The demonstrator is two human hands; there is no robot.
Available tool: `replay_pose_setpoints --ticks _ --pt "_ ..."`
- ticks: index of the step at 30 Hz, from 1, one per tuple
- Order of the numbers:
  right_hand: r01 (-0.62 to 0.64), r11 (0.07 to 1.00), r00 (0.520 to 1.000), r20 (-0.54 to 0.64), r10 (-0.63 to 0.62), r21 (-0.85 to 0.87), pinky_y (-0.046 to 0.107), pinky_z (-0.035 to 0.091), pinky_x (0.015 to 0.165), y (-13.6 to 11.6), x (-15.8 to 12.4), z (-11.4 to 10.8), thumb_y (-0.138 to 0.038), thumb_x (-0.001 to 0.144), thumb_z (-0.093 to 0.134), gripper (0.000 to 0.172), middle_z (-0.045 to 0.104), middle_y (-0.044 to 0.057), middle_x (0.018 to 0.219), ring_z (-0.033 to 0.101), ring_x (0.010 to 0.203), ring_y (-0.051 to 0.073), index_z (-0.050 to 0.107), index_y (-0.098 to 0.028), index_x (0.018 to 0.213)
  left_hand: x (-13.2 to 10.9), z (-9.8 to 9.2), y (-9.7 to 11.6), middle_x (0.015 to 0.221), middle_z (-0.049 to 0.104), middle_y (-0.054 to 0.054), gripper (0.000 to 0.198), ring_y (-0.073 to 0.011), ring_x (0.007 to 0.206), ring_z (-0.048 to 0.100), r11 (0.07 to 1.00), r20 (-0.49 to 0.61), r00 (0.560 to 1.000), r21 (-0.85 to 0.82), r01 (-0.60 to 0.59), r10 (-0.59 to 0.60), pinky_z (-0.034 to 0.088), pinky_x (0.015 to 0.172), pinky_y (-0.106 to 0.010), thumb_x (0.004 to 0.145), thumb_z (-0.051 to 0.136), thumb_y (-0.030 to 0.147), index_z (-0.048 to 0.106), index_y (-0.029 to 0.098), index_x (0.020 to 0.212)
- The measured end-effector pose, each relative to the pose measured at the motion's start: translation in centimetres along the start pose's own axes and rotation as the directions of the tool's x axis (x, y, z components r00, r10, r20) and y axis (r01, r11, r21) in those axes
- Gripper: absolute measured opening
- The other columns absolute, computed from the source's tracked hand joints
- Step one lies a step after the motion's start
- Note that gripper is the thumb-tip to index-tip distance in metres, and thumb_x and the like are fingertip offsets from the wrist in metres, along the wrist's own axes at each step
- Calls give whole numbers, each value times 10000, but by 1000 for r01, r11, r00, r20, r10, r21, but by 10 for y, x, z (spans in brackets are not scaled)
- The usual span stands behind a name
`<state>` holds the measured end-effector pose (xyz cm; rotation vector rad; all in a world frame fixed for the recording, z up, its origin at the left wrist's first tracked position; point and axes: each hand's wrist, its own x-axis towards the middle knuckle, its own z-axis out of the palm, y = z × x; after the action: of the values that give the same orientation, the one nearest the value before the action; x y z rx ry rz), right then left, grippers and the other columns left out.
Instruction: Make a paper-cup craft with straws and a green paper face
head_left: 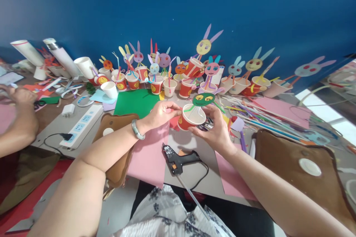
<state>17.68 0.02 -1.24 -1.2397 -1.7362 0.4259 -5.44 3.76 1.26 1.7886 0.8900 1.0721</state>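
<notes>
A red and white paper cup [191, 117] is held up over the table between my two hands. A green paper face [204, 99] with yellow eyes rises from it, and a green strip and a pale one run down into the cup. My right hand [217, 127] grips the cup's right side, thumb low at the front. At the left rim, the thumb and fingers of my left hand [166, 114] are closed against the cup. Below lies a black glue gun [179, 158] with a glue stick poking out of its back.
Several cups with paper rabbit heads [154, 77] line the blue wall. Coloured strips [264, 118] are scattered at right. Pink paper [151, 155], green paper [136, 103], brown pouches [297, 166] and a power strip [83, 126] lie around. Another person's hand [19, 96] is at far left.
</notes>
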Motion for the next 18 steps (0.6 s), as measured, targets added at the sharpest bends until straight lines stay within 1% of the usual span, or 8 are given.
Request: replay_pose_setpoints --ticks 2,4,6,8,10,12,15,18 --pt "-4 996 1000 3 4 92 500 542 908 2 3 -1 -697 664 793 822 682 114 1146 665 1047 306 514 -249 1293 3 -2 -2 900 767 -75 286 -153 806 685 999 -15 1000 -45 24 -24 542 745 -275 838 771 414 731 133 874" --pt "-26 982 999 -19 30 185 476 554 898 4 7 -2 -664 744 752 694 695 103 1097 684 990 272 555 -233 1250 5 -5 -4 865 758 -66 312 -148 779 667 998 -48 998 -53 37 -39 531 720 -271 814 791 435 729 131 855" --pt "-64 965 995 -61 82 255 471 558 900 7 9 -3 -632 805 713 580 709 89 1041 695 955 254 593 -223 1198 7 -8 -5 828 743 -53 331 -140 752 646 998 -80 996 -48 44 -47 517 706 -267 793 806 450 726 132 835" --pt "-109 945 987 -81 141 307 478 560 903 11 11 -3 -614 835 692 507 725 79 1009 704 949 253 625 -224 1151 8 -11 -5 811 730 -42 339 -131 733 631 997 -94 994 -58 57 -62 508 710 -269 791 806 459 721 134 831" --pt "-154 931 980 -69 187 332 487 559 910 13 11 -2 -601 839 696 465 737 80 1015 708 957 257 652 -224 1107 9 -13 -4 813 724 -39 340 -128 733 625 994 -95 992 -78 71 -78 505 729 -275 794 803 461 716 136 838" --pt "-182 926 977 -41 207 332 488 556 917 13 11 -2 -590 842 702 439 745 88 1040 707 972 261 672 -220 1076 9 -13 -3 819 722 -39 345 -129 741 625 992 -90 992 -97 79 -88 503 745 -283 790 805 467 714 138 841" --pt "-183 929 980 -14 198 323 465 560 900 14 10 -1 -573 849 699 404 753 86 1037 708 977 258 695 -217 1042 8 -13 -3 812 718 -38 353 -133 743 619 989 -79 992 -122 86 -96 494 740 -284 771 817 477 719 142 830" --pt "-170 932 983 -14 184 319 435 561 878 15 10 -1 -526 854 698 349 757 79 1014 709 954 245 709 -216 1014 7 -12 -2 802 713 -35 351 -131 737 608 986 -82 991 -138 91 -103 480 732 -277 768 817 478 721 144 814"
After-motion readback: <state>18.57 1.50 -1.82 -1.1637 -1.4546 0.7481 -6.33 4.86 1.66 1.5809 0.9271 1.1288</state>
